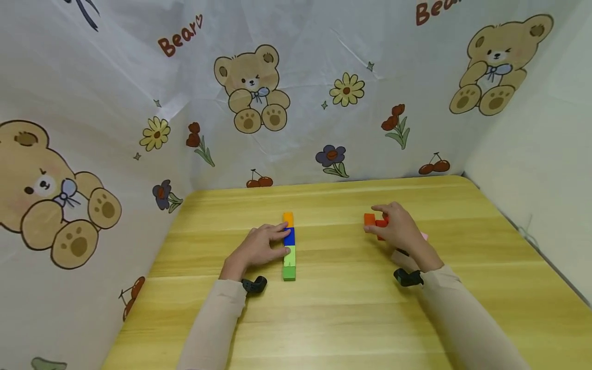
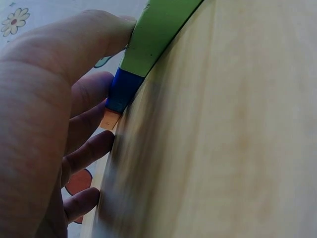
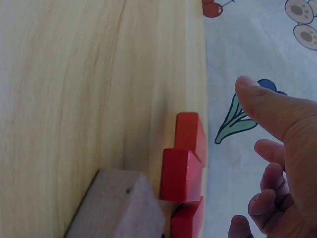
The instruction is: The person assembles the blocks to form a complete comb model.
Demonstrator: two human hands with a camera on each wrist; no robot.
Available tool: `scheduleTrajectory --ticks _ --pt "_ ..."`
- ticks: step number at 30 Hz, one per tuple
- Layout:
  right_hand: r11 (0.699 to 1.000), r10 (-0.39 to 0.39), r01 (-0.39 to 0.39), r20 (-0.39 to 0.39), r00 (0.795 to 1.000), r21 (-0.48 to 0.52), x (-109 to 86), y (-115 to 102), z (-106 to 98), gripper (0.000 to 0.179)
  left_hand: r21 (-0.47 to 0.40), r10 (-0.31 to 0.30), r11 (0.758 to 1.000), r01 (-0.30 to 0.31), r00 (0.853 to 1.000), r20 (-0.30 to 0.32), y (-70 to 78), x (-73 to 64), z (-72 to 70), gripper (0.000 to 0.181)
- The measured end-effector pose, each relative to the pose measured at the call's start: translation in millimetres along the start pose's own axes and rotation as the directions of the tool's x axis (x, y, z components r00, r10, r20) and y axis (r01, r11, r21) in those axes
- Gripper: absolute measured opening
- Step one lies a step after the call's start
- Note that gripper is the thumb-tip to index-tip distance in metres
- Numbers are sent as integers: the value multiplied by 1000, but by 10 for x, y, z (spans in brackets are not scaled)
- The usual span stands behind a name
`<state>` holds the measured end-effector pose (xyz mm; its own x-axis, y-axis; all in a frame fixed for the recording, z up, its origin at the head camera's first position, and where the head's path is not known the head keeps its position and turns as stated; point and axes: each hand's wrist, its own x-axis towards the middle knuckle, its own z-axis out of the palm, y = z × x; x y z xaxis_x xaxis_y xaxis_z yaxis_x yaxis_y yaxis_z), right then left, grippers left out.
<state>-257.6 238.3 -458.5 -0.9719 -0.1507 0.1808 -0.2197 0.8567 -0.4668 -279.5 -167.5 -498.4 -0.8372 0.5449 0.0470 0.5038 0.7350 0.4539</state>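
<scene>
A row of blocks stands on the table: an orange block (image 1: 288,219), a blue block (image 1: 289,237), a light green block (image 1: 289,255) and a green block (image 1: 289,273) nearest me. Beside it, my left hand (image 1: 257,246) touches the row with loosely extended fingers, its thumb at the light green block. My right hand (image 1: 400,226) hovers over a loose group, thumb and fingers spread around an orange block (image 1: 369,219) without gripping it. Red blocks (image 3: 174,174) and a grey-brown block (image 3: 116,206) lie close by. A pink block (image 1: 424,236) is mostly hidden behind that hand.
The wooden table (image 1: 337,313) runs back to a hanging cloth (image 1: 300,144) printed with bears and flowers. A plain white surface (image 1: 532,169) borders the right side. Each wrist carries a small black camera.
</scene>
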Motion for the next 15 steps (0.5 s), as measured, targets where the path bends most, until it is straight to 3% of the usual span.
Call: scheduleTrajectory --ticks 9,15 --pt "999 -39 38 -12 999 -25 144 220 120 73 23 -6 1000 7 1000 -8 -11 -22 0 64" --pt "1000 10 -9 34 999 -11 172 261 102 76 15 12 1000 -11 1000 -12 8 -15 8 62"
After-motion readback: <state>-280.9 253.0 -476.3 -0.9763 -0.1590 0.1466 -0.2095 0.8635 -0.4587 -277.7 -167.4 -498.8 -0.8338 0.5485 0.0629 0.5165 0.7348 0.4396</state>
